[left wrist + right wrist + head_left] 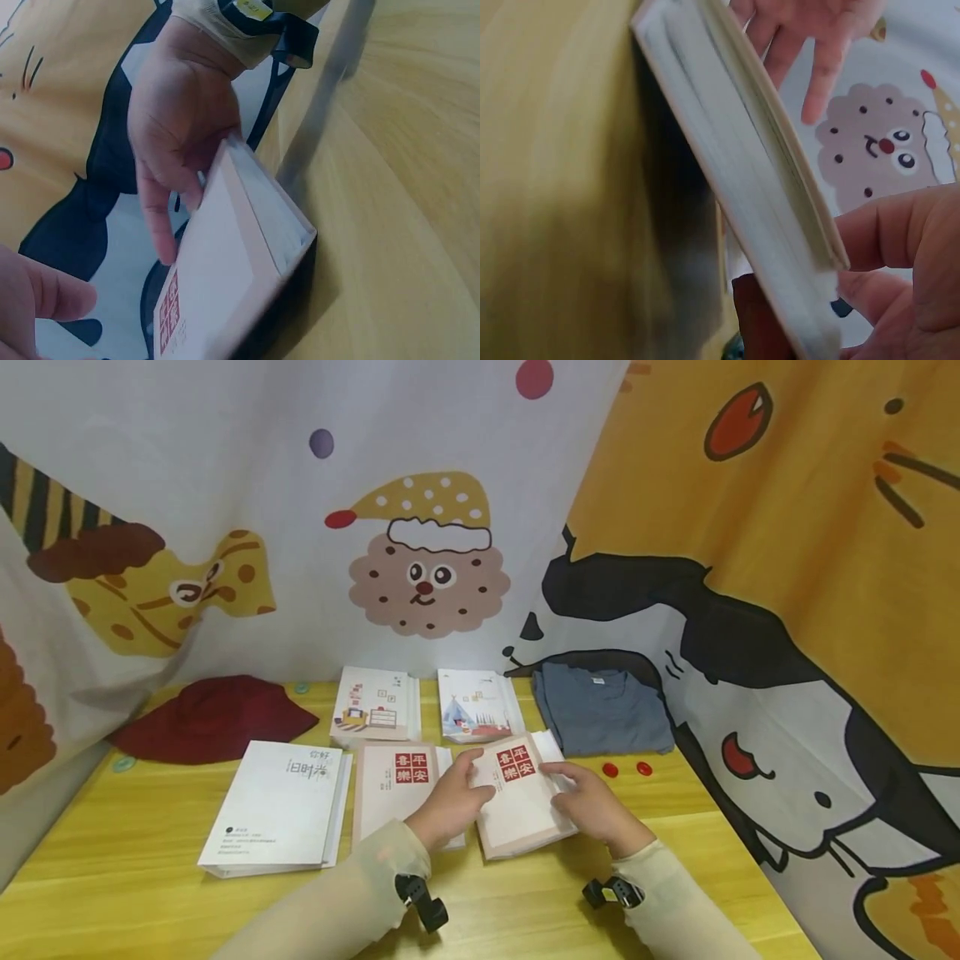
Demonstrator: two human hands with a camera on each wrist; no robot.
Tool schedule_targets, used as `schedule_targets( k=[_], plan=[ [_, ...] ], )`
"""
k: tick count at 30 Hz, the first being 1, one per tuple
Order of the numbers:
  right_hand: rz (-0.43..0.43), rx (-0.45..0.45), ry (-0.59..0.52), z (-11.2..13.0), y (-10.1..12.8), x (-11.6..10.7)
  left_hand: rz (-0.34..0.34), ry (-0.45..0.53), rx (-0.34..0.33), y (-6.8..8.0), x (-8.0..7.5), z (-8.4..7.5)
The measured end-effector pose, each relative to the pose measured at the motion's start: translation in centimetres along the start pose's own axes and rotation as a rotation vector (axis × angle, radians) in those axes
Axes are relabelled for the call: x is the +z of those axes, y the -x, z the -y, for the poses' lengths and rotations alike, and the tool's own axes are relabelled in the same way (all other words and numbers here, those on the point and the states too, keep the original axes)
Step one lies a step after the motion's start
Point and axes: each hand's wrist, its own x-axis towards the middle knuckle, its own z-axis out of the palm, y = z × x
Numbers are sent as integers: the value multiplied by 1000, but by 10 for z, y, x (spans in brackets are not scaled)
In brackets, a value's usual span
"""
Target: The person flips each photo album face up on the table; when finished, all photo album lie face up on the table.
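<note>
A thick cream photo album (521,802) with a red four-square print on its cover is tilted up off the wooden table, a dark shadow beneath it. My right hand (600,806) grips its right side; in the right wrist view, thumb and fingers (881,232) pinch it across its thickness. My left hand (450,797) is at the album's left edge, fingers extended. Seen from the left wrist, the left thumb (64,292) stands apart from the cover. A matching cream album (393,789) lies just left, partly hidden by the left hand and sleeve.
Left of these lies a white album (277,806). Two illustrated albums (377,706) (478,706) lie at the back, between a dark red hat (217,718) and a folded grey-blue shirt (600,710). Red discs (611,770) and green discs (123,764) are on the table. A cartoon curtain hangs behind.
</note>
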Motion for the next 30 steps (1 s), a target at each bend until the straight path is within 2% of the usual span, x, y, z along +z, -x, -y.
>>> schedule_targets(
  k=[2,7,9,15,23,30],
  plan=[
    [3,22,1,-4,-1,0,-29,8,-26,-1,0,1],
    [37,43,-41,-10,-5,3,23,50,-93,-1,-1,4],
    [53,50,-55,-11,-7,5,40,51,-92,-2,-2,5],
    [66,87,-78,-14,-12,9,30,22,-84,-7,-3,6],
    [72,95,-61,-9,-14,8,40,28,-87,-14,-4,7],
    [60,73,-80,-14,-15,8,81,-25,-54,-6,-15,4]
  ],
)
